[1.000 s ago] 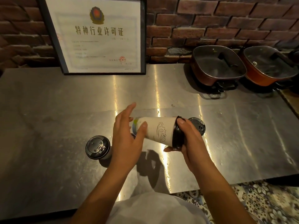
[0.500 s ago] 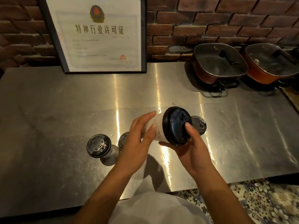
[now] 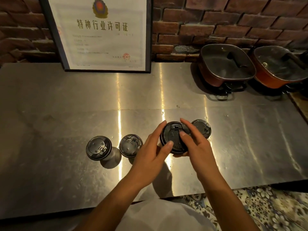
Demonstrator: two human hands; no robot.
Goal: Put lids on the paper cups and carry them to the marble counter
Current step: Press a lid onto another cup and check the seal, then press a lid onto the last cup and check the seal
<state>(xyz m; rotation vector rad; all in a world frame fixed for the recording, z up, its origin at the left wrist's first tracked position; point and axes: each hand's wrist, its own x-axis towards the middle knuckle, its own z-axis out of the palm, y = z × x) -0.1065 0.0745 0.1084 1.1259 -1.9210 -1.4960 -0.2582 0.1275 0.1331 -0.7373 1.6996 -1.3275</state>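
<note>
Overhead, both grips point(image 3: 150, 148) point(image 3: 195, 145) clasp lidded cup point(image 3: 174, 138) on steel counter point(image 3: 58, 114); brick wall point(image 3: 216, 22) behind.

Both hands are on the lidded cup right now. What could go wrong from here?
1. The left hand and right hand touch the held cup's lid mostly with fingertips; if it is not fully seated, it may pop off in carrying.
2. Two lidded cups stand close to the left hand, another just behind the right; a wide move could topple one.

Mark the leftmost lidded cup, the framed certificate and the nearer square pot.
leftmost lidded cup point(image 3: 98, 147), head view, centre of its black lid
framed certificate point(image 3: 103, 32), head view, printed sheet
nearer square pot point(image 3: 227, 61), head view, glass lid
</note>
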